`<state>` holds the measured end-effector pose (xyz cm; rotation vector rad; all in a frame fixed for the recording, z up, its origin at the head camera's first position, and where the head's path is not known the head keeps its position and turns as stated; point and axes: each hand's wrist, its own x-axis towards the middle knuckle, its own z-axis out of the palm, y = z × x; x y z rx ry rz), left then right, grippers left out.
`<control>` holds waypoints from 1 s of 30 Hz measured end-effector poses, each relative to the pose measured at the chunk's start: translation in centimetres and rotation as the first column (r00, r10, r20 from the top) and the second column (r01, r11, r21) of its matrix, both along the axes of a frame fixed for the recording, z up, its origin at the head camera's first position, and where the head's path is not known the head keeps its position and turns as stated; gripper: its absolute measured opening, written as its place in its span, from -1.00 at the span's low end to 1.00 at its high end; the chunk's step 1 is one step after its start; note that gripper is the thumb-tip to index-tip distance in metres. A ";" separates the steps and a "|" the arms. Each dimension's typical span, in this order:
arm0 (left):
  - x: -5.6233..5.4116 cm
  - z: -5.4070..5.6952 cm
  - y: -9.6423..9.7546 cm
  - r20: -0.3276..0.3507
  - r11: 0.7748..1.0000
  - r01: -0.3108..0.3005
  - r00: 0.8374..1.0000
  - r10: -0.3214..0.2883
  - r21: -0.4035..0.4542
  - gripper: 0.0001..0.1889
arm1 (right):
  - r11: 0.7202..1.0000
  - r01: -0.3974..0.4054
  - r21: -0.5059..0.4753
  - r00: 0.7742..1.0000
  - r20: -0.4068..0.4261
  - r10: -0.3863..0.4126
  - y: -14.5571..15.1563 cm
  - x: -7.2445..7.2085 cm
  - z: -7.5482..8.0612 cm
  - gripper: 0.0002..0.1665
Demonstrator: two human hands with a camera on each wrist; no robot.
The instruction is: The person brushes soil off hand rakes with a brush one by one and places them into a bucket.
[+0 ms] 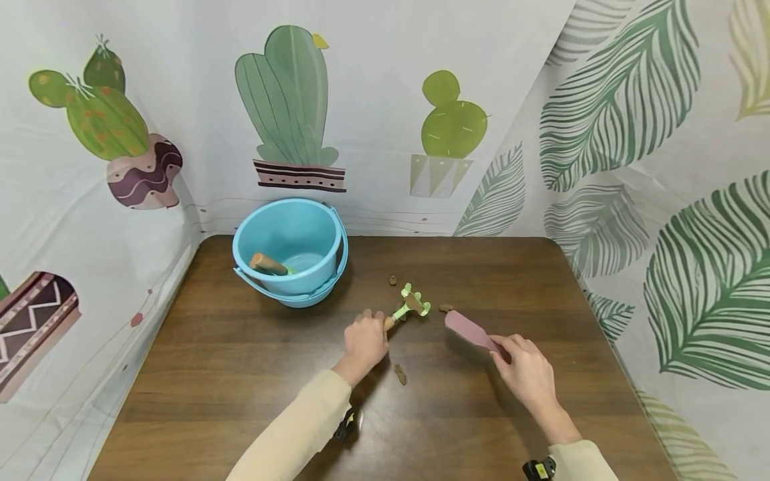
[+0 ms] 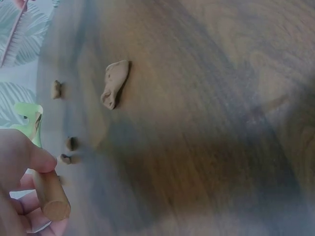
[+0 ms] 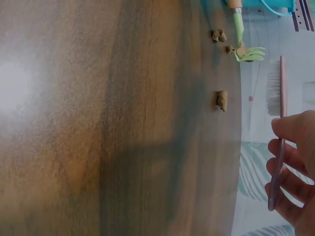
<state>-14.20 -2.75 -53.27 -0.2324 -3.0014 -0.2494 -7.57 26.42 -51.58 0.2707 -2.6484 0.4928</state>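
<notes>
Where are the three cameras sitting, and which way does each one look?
Head: worn on the head, it looks forward and down at the wooden table, blue bucket and patterned cloth. The left hand, right hand and cream sleeves show.
Left wrist: looks across the table at brown lumps. The left hand, gripping the green fork, shows at lower left.
Right wrist: looks across the table too. The right hand, holding the pink brush, shows at the right edge.
Shared: both wrist views show the fork and lumps.
</notes>
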 end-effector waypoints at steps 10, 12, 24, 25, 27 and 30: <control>0.3 1.7 -1.4 -0.006 0.999 0.033 0.999 -0.033 -0.006 -0.76 | 0.999 -0.038 -0.009 0.999 -0.019 0.038 -1.1 -0.3 0.1 -0.64; 0.5 2.0 -1.6 -0.005 0.999 0.035 0.999 -0.035 -0.001 -0.76 | 0.999 -0.050 -0.009 0.998 -0.038 0.050 -1.4 -0.4 0.1 -0.64; 1.2 3.2 -3.2 -0.101 0.999 0.049 0.994 -0.051 -0.023 -0.75 | 0.996 -0.087 -0.021 0.994 -0.072 0.085 -3.6 -1.4 0.8 -0.66; 1.3 3.3 -3.3 -0.101 0.999 0.048 0.994 -0.051 -0.024 -0.75 | 0.996 -0.089 -0.022 0.994 -0.070 0.087 -3.7 -1.4 0.8 -0.66; 1.4 3.5 -3.6 -0.095 0.999 0.046 0.994 -0.048 -0.022 -0.75 | 0.995 -0.095 -0.026 0.993 -0.071 0.093 -4.1 -1.5 1.0 -0.66; 1.6 3.7 -4.0 -0.084 0.999 0.043 0.996 -0.044 -0.009 -0.75 | 0.994 -0.107 -0.029 0.992 -0.077 0.105 -4.7 -1.7 1.1 -0.66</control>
